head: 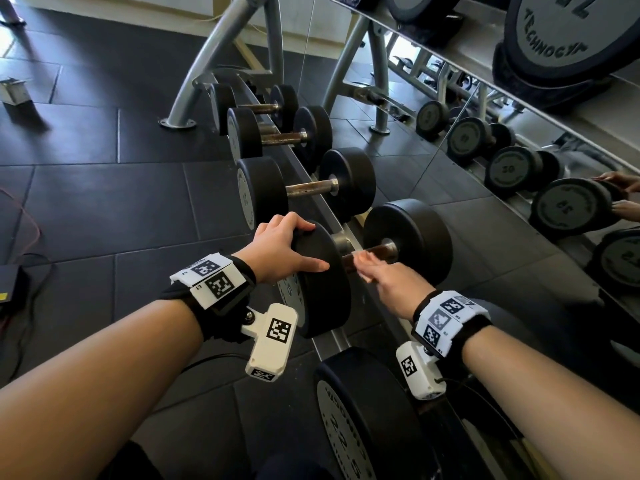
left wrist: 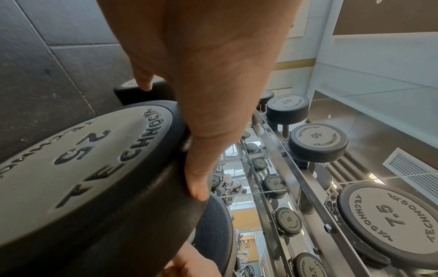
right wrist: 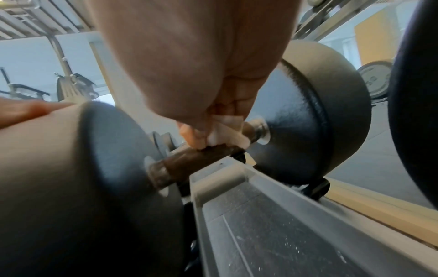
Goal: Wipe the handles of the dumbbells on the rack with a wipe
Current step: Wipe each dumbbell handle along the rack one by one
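A black 25 dumbbell [head: 412,237] lies across the grey rack rail [head: 341,344]. Its rusty brown handle [head: 386,252] spans the gap between the two heads. My left hand [head: 280,247] grips the rim of the near head [left wrist: 94,168], fingers curled over its top and thumb laid along the edge. My right hand [head: 384,282] reaches onto the handle [right wrist: 189,159] and pinches a folded white wipe [right wrist: 225,131] against its top. In the head view the right fingers are blurred and hide the wipe.
More dumbbells [head: 304,188] line the rail toward the far end, and a 22.5 dumbbell [head: 346,427] sits nearer me. A mirror [head: 519,161] runs along the right. Large dumbbells [head: 554,36] rest on an upper tier. A black box with cables [head: 10,282] lies on the floor at left.
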The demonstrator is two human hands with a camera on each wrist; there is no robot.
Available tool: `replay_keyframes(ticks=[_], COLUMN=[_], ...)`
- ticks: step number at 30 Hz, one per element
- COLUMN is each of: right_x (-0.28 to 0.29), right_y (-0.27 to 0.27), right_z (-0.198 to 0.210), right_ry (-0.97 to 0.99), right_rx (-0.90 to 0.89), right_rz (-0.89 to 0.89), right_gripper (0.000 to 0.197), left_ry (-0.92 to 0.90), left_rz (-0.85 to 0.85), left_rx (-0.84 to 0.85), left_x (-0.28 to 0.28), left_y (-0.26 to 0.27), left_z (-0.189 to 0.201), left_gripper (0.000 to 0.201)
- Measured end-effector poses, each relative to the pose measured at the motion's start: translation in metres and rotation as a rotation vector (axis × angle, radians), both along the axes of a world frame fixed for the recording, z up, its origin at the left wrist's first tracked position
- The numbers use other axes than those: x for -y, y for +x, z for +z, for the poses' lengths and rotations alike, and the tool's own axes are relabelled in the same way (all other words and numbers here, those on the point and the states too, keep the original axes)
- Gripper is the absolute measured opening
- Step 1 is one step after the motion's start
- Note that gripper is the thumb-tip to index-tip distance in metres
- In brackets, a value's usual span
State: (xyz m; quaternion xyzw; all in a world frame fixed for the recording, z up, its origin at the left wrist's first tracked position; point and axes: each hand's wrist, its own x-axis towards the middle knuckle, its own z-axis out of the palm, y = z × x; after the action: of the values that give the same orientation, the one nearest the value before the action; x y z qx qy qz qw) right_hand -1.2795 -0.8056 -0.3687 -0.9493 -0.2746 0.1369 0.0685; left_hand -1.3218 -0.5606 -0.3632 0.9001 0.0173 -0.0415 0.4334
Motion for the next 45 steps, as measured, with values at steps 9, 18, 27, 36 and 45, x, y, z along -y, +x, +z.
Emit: replay_keyframes(ticks=[9,18,27,36,45], right_x=[0.017,-0.004,0.009,-0.001,-0.013], right_y=[0.013,0.0,0.03,0.016,0.051], right_z=[0.02,-0.007,0.022,0.016,0.02], right_ry=[0.369,0.285,0.355,0.417,0.069], right_rx=[0.164,-0.097,-0.083,-0.262,0.063], right_rz=[-0.216,-0.171,-0.31,-0.153,-0.092], right_gripper=[0.054,0.046,0.035,0.035,0.003], left_ry=[0.003,-0.002,-0.006,-0.022,-0.035], left_rz=[0.008,0.014,0.013,0.017,0.03], left_rx=[0.006,0.006,-0.006,-0.004,-0.013], left_x=[-0.001,-0.001,0.0,0.0,0.0], left_y=[0.002,0.002,0.001,0.002,0.003], left_z=[-0.003,-0.004,-0.001,-0.003,-0.004], left_gripper=[0.072,0.072,0.073,0.071,0.069])
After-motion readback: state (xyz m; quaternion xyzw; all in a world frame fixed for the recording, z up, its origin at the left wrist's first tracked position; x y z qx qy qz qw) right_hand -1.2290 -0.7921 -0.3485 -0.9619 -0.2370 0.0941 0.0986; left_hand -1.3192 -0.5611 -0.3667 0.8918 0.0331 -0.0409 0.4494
